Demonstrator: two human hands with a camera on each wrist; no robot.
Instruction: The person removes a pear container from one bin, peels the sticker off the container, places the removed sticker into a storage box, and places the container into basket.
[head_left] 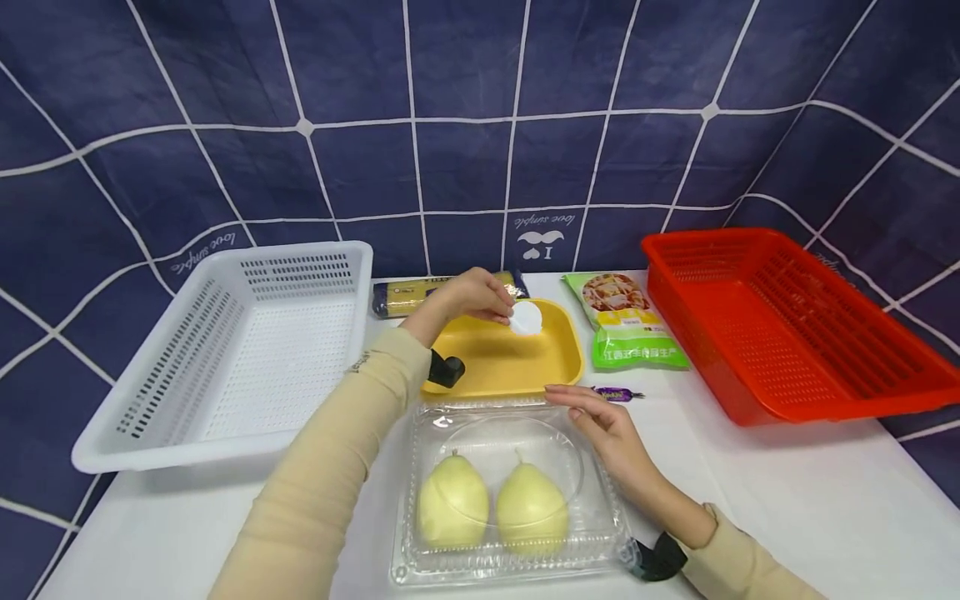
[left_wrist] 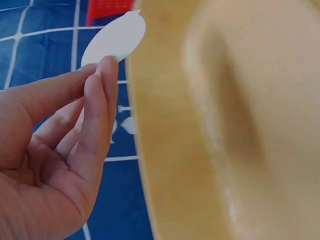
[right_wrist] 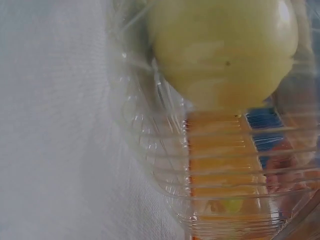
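Observation:
Over the yellow tray (head_left: 487, 375), my left hand (head_left: 474, 298) pinches a thin white round disc (head_left: 527, 318) between thumb and fingertips. The left wrist view has the same disc (left_wrist: 116, 41) edge-tilted at the fingertips. My right hand (head_left: 611, 433) lies with fingers extended by the back right corner of a clear plastic clamshell box (head_left: 517, 425). Inside that lidded box stand two pale yellow pears (head_left: 453, 500) side by side. Up close in the right wrist view, one pear (right_wrist: 225, 50) shows through the ribbed plastic wall.
A white basket (head_left: 300, 342) stands at left, a red basket (head_left: 757, 333) at right. Behind the yellow tray lies a spaghetti packet (head_left: 408, 296). A green and yellow food bag (head_left: 630, 325) and a small purple-wrapped candy (head_left: 617, 394) lie between tray and red basket.

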